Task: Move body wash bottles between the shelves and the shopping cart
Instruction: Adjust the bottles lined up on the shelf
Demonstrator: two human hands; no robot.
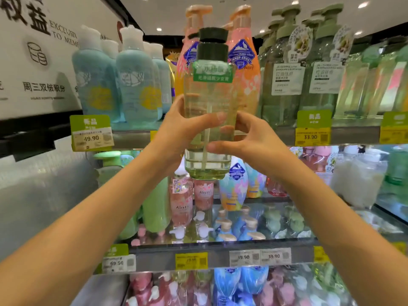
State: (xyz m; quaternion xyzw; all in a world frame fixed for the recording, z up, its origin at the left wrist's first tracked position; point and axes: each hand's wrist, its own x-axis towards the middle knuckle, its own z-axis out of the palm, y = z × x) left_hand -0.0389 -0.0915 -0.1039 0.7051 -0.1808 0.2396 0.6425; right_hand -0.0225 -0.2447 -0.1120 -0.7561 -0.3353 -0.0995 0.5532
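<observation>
1. Task's thing: one clear plastic pump bottle of pale yellow-green body wash with a dark green pump cap and a green label band (207, 120). It is held up in mid-air at centre frame, in front of the top shelf (344, 134), not resting on any shelf.
2. Long axis: upright, cap at the top, base at the bottom, close to vertical. The dip tube inside runs straight down.
3. Left hand (176, 133): wrapped round the bottle's lower half from the left, thumb across the near face. It is holding the bottle.
4. Right hand (254, 140): on the bottle's right side, thumb on the near face low down, fingers curled round the far side. Also holding. Both hands sit at about the same height; neither is plainly nearer the shelf.
5. Key relation: the shelf lies beyond the bottle, further from the person. Directly behind the bottle stand the tall pink-orange pump bottles (242, 69). Judgement: if it is going onto the shelf, the move is a forward push into a free slot, which I cannot see from here; if coming off, a pull back and down. The shopping cart is not in view.
6. Counts (front rows only; rear rows blurred):
   - held bottle: 1
   - light blue white-capped bottles (136, 85), top shelf left: at least 4
   - pink-orange pump bottles: 2 in front
   - pale green clear pump bottles with white labels (284, 80), right: 2 in front, more behind
   - yellow-green price tags (91, 133) on the top shelf edge: 3 readable or part-seen.
7. Lower shelves: mixed pink, blue and green bottles, too blurred to count.
</observation>
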